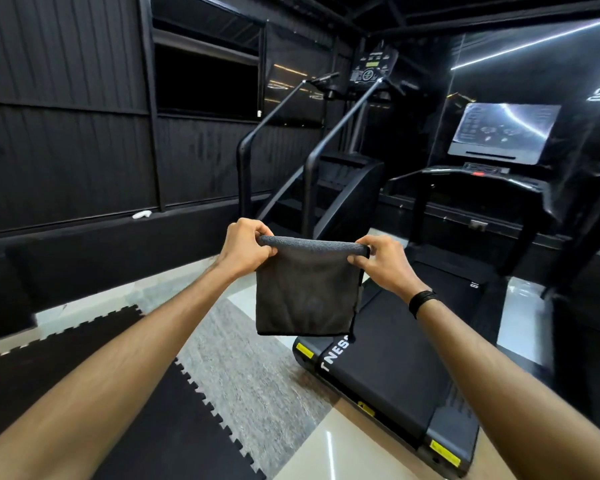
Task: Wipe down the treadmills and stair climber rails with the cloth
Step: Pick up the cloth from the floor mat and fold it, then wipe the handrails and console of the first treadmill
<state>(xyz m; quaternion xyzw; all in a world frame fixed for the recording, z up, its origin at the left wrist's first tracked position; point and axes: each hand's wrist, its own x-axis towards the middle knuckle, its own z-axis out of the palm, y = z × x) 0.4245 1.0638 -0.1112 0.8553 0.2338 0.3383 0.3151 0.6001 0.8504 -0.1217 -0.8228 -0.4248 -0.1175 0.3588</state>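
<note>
The dark cloth [307, 292] hangs folded at centre frame, stretched by its top edge, likely being squared into a wiping pad. The left hand [248, 249] pinches its nine-o'clock corner, the right hand [385, 263] its three-o'clock corner. The treadmill [395, 368] lies at five o'clock, the stair climber rails [312, 157] at twelve, both unwiped.

dark grey cloth [307, 296], black treadmill [395, 368] (yellow stickers)

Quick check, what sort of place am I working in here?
Most likely a gym's cardio area: a stair climber stands by the dark wall, a treadmill with a console screen is beside it, and interlocking floor mats lie to the left.
</note>
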